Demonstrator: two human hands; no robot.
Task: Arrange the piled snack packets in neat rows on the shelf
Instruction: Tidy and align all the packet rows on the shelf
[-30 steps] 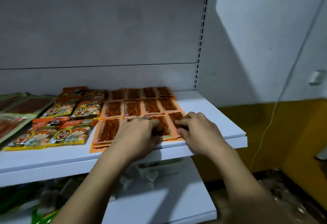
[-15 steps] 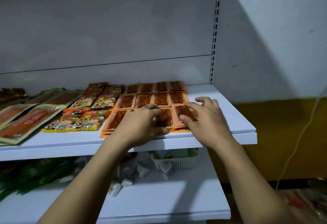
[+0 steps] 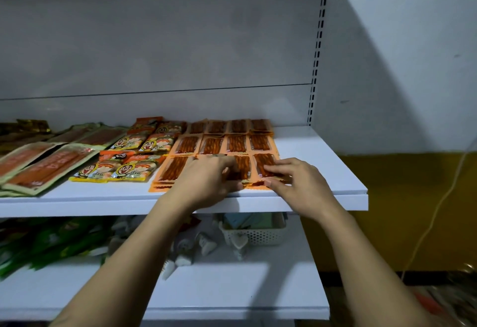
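In the head view, a white upper shelf (image 3: 317, 172) is seen running across the middle of the frame. The orange snack packets (image 3: 236, 143) are laid on it in a grid four across and three deep, just toward 6 o'clock from the frame's centre, with the far row against the back panel and the near row at the shelf's front edge. In the near row the packets are stacked in layers.

The left hand (image 3: 206, 182) is placed over the middle of the near row. Its fingers are curled down onto the packets and its thumb is tucked at the front edge of the stack, so the stack is pinched. The right hand (image 3: 299, 184) is set at 3 o'clock from the left, the two apart. Its fingers are laid on top of the rightmost near stack and its thumb is pressed to that stack's front edge, so it too is pinched.

At 9 o'clock from the orange grid, touching it, yellow cartoon packets (image 3: 129, 169) are lined up in pairs. Further toward 9 o'clock, long flat packets (image 3: 49, 164) are overlapped at a slant.

A slotted upright (image 3: 318, 50) is seen at 1 o'clock. On the lower shelf (image 3: 232, 288), at 6 o'clock, a white basket (image 3: 258, 235) is set, and green packets (image 3: 51, 244) are heaped at 8 o'clock. A cable (image 3: 433, 221) is hung at 4 o'clock.
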